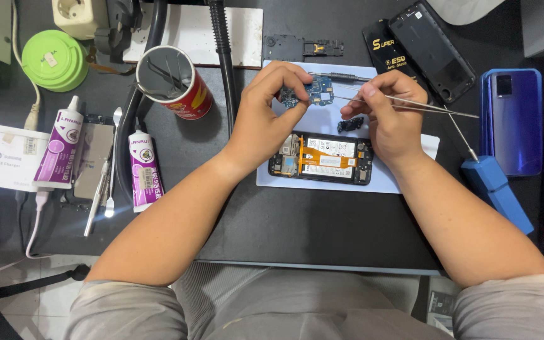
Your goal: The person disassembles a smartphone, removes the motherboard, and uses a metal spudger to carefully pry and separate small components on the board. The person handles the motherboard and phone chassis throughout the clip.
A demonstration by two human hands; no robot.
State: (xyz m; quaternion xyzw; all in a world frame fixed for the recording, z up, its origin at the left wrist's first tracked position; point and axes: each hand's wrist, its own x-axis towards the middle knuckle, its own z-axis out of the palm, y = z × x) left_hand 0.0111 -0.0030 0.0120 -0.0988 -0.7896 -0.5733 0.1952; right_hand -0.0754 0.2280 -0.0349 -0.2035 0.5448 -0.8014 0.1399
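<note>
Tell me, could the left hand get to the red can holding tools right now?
Probably not at once: the left hand is pinching a small blue circuit board. The red can lies close to its left, with only bare mat between them.

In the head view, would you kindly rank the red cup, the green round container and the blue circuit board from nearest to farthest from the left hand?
1. Blue circuit board: held in the left hand.
2. Red cup: to its left.
3. Green round container: far left, near the table's back edge.
</note>
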